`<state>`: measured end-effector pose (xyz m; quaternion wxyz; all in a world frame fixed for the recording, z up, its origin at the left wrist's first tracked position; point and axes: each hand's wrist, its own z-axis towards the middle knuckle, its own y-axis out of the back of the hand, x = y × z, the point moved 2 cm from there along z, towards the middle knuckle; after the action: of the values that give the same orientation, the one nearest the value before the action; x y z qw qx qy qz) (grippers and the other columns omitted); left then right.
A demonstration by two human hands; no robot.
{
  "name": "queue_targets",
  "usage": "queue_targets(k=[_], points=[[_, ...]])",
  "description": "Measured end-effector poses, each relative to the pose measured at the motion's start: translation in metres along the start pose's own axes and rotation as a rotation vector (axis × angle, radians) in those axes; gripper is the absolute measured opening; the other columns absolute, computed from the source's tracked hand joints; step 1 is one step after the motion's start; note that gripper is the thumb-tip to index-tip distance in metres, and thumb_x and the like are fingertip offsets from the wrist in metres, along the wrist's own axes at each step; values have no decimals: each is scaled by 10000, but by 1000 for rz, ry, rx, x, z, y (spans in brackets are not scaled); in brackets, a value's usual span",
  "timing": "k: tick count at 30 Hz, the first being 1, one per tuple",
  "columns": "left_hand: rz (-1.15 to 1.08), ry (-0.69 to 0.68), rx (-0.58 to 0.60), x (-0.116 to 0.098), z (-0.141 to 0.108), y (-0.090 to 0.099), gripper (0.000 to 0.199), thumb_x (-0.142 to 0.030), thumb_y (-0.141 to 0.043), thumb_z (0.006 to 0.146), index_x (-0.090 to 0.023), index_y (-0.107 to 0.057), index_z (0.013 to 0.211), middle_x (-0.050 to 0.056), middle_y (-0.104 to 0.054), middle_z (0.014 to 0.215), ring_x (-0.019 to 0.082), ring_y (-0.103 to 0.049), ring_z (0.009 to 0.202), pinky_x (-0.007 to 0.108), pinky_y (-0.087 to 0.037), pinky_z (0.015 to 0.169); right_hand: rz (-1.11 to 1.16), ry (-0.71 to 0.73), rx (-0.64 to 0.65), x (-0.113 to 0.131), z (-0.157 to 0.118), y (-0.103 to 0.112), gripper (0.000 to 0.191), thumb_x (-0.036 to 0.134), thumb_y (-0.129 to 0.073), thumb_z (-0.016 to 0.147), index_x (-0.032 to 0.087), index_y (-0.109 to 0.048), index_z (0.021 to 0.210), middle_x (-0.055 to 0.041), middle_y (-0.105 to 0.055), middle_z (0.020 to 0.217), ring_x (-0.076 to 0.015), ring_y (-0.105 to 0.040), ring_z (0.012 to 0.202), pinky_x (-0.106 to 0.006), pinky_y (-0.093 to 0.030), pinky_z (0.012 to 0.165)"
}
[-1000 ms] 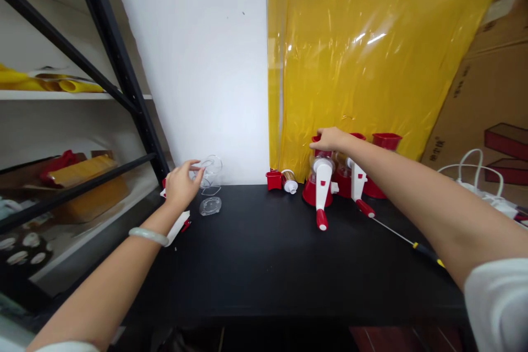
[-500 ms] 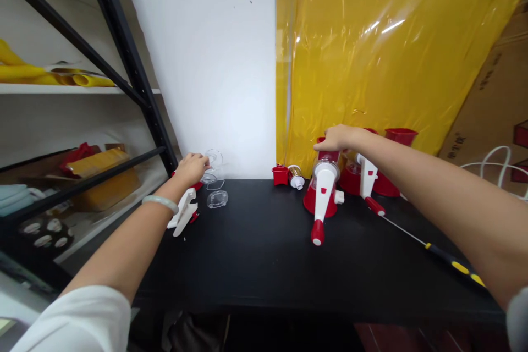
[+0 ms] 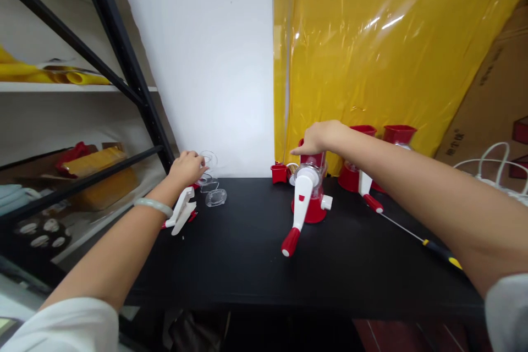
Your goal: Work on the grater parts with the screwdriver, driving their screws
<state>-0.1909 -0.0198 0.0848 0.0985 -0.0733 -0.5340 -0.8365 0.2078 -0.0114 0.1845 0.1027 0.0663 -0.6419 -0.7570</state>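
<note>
My right hand (image 3: 315,138) is closed around the red hopper at the top of a rotary drum grater (image 3: 315,206). The grater stands on its red base, with its white crank and red knob (image 3: 291,243) pointing down toward the front. At the left, my left hand (image 3: 186,169) has its fingers curled at a clear plastic housing (image 3: 209,160); the palm side is hidden. Beside it lie a clear plastic ring piece (image 3: 216,198) and a white crank handle (image 3: 181,212). A red part shows partly behind the left hand.
Two more red graters (image 3: 350,177) stand at the right behind my forearm. A small red pusher (image 3: 279,173) and a drum blade (image 3: 292,171) sit by the back wall. A screwdriver (image 3: 437,252) lies at the right on the black table (image 3: 247,264). Metal shelving (image 3: 140,93) borders the left.
My right hand has moved the grater left and slightly toward the front, and its crank now slants leftward. My left hand stays by the clear housing.
</note>
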Motion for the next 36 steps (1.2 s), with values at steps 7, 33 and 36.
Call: queue_targets(k=[7, 33, 36], points=[[-327, -168, -144, -71, -20, 34, 552, -457, -582, 854, -140, -550, 1305, 191, -544, 1305, 373, -427, 1296, 503, -366, 1082, -186, 41, 179, -1, -20, 14, 734, 857, -573, 690, 196, -768, 944, -156, -731, 899, -423, -673, 1021, -513, -531, 842], [-1691, 83, 277, -195, -21, 7, 630, -520, -852, 598, -135, -680, 1065, 155, -736, 1097, 294, -677, 1072, 427, -500, 970, 327, 419, -515, -8, -58, 6, 477, 581, -487, 950, 188, -595, 1198, -146, -627, 1206, -299, -576, 1161, -455, -444, 1019], [-1624, 169, 300, -201, -7, -38, 650, -513, -888, 519, -131, -711, 1014, 157, -751, 1080, 294, -683, 1084, 399, -490, 995, 320, 239, -504, -22, -48, -17, 474, 575, -513, 933, 201, -606, 1209, -153, -614, 1184, -347, -535, 1209, -508, -444, 1013]])
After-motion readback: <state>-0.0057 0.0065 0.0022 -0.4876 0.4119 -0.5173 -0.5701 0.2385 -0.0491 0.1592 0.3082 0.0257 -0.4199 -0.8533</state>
